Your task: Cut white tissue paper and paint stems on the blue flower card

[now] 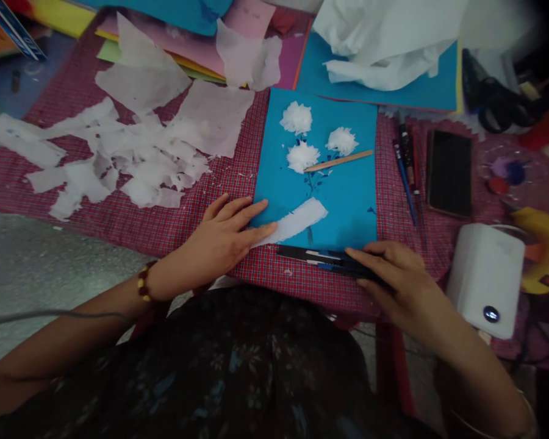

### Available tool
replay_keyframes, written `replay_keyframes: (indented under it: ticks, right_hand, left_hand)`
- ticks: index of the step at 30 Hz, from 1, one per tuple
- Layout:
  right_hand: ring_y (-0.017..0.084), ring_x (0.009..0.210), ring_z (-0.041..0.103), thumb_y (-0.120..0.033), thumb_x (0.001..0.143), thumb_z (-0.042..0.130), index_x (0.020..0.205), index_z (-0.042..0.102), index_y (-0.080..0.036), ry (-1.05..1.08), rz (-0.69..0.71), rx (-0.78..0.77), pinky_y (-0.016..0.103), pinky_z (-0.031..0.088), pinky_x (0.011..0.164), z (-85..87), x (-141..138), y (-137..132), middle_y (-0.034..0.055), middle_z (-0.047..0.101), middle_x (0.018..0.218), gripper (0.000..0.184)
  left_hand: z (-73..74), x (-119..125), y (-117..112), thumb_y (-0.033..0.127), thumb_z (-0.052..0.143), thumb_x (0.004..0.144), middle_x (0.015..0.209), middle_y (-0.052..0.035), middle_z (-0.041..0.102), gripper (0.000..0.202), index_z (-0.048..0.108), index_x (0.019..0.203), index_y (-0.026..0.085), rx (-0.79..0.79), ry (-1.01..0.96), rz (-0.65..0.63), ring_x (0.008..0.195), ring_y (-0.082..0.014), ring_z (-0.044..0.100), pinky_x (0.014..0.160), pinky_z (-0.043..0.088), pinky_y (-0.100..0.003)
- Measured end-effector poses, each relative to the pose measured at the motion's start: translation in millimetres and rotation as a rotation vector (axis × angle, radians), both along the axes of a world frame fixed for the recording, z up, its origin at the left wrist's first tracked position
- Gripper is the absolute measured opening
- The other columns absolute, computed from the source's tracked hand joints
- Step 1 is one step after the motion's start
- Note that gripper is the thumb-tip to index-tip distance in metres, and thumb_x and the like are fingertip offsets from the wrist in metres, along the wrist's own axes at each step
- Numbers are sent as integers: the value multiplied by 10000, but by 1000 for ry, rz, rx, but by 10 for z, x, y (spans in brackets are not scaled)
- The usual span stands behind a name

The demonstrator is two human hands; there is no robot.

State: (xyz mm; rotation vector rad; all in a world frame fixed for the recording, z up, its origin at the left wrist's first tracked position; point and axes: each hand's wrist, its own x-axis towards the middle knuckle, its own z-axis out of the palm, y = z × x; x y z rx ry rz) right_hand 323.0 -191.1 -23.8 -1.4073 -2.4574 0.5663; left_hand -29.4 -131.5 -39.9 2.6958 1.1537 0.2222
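Note:
My left hand (233, 235) lies flat with its fingers spread at the left edge of a blue sheet (348, 207). Its index finger rests on the end of a torn white paper strip (302, 221). My right hand (393, 271) is closed around the end of a long black tool (313, 256) with blue and silver parts; its kind is unclear. The tool lies along the sheet's near edge. Farther up the sheet are three crumpled white paper flowers (297, 117) around a painted stem, and a thin wooden stick (341, 160) touches the lowest one.
Torn white paper pieces (150, 158) cover the checked cloth (231, 177) at left. Coloured sheets (187, 46) and crumpled white paper (384, 42) lie at the back. On the right are brushes (407, 158), a phone (449, 172), black-handled scissors (494, 113), a white device (485, 277) and a yellow tape dispenser (546, 250).

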Motion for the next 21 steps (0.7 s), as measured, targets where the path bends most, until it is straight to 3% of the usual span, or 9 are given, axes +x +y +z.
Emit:
replay_keyframes:
  ticks: [4,7,10,13,18,21]
  right_hand:
    - [293,1051,583,-178,951,559,1417,512,-304,30,-78,12,488,497,882,2,79,-79,104,564,1156,485]
    - [290,1056,583,-190,950,562,1420,515,-300,36,-132,14,479,508,894,-2,94,-124,100,567,1153,485]
    - [284,1051,584,-197,952,560,1420,518,-299,31,-154,14,480,511,902,-9,93,-143,97,570,1152,480]
    - [275,1046,583,-207,958,552,1412,531,-285,40,-165,34,470,511,906,-16,98,-154,98,567,1148,461]
    - [282,1083,577,-230,950,565,1396,560,-256,72,-253,43,467,508,939,-29,122,-205,106,549,1167,447]
    - [287,1087,582,-233,945,570,1395,567,-261,75,-295,48,472,511,942,-40,133,-237,105,550,1162,451]
  left_hand:
    - [-17,-11,16,140,536,938,1560,-76,452,471,556,1376,314,13,-59,-24,1440,-295,384,1196,238,-560]
    - [24,-15,49,161,476,968,1485,-103,531,446,528,1402,255,-2,-157,28,1368,-269,474,1165,321,-514]
    - [133,1,119,202,478,963,1294,-105,657,365,596,1309,202,-45,-277,116,1197,-235,595,1049,454,-421]
    - [280,69,249,265,498,953,1137,-72,702,272,671,1152,201,-154,-338,122,1072,-207,642,948,507,-350]
    - [442,326,572,311,513,921,1003,-38,720,239,699,1030,207,-313,-330,68,870,-172,665,778,510,-280]
    - [454,514,701,384,568,899,967,-41,721,268,692,1063,212,-331,-170,12,822,-190,656,747,498,-298]
